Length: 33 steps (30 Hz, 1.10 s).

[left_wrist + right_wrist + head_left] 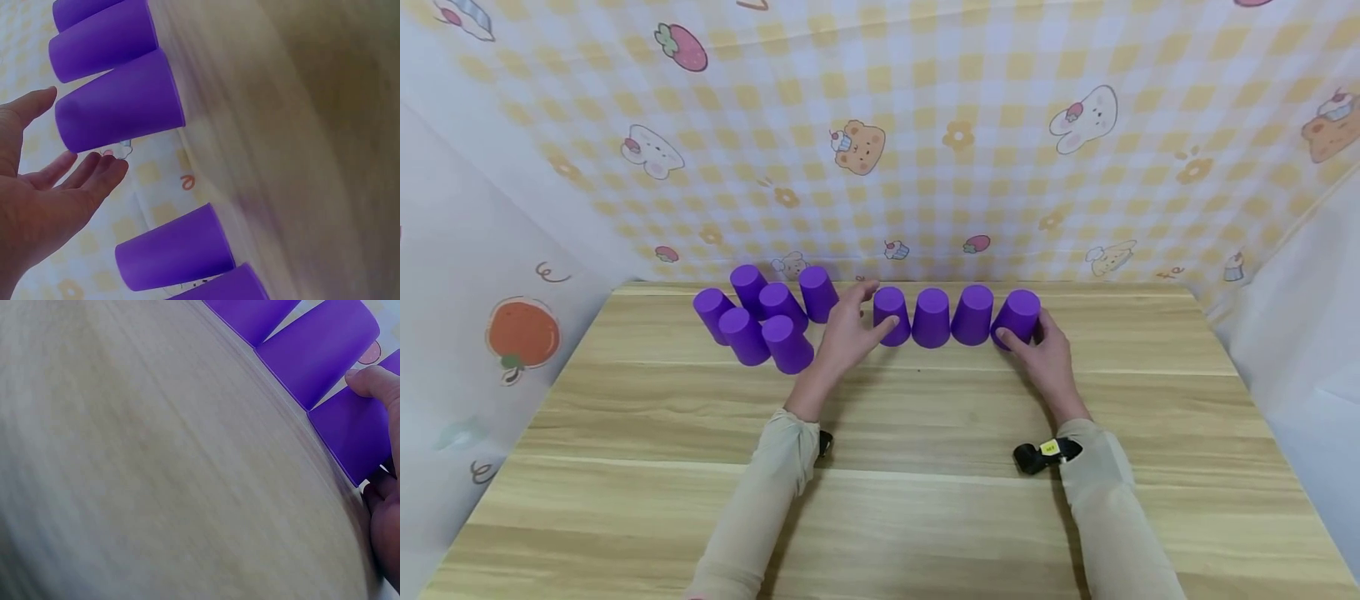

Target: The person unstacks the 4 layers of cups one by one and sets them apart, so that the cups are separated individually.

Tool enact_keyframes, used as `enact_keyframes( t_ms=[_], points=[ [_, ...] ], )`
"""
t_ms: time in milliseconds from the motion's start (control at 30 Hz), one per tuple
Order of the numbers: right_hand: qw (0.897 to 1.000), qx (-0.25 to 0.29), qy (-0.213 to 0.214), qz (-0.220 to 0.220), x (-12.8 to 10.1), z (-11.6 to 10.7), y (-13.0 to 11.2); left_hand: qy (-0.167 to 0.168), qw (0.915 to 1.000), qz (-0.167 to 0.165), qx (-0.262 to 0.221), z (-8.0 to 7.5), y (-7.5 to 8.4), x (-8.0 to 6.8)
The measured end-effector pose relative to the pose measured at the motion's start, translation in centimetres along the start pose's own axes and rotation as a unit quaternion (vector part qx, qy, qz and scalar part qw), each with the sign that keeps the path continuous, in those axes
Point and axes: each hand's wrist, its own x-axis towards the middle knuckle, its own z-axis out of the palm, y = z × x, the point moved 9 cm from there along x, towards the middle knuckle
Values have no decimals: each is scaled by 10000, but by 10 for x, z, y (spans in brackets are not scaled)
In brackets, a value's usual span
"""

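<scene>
Several purple cups stand upside down in a row near the back of the wooden table. My right hand (1049,360) grips the rightmost cup (1019,313), thumb on its front and fingers around its right side. At the row's other end my left hand (844,335) is spread around the leftmost cup (891,307). In the left wrist view, the thumb and fingers stand apart on either side of that cup (122,103). Between these two are a second cup (931,318) and a third cup (972,315), standing close together.
Left of my left hand stands a group of several more upside-down purple cups (747,337). A patterned cloth (910,192) hangs behind the table's back edge. The wooden table (917,517) stretches toward me, with white side walls left and right.
</scene>
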Motion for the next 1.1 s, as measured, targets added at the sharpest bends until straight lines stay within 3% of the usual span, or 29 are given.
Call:
enact_keyframes(
  t_ms=[200,500,700,1100],
  points=[
    [10000,14,3,-26,2,0,2,-9,9997,88,242,5,0,4],
    [10000,36,4,-24,2,0,1,-162,9997,-159,67,9,-4,9],
    [10000,9,23,-1,1,0,1,-113,9998,-103,-133,11,-4,9],
    [10000,41,13,15,0,0,0,57,9992,-392,-27,-3,-10,12]
  ],
)
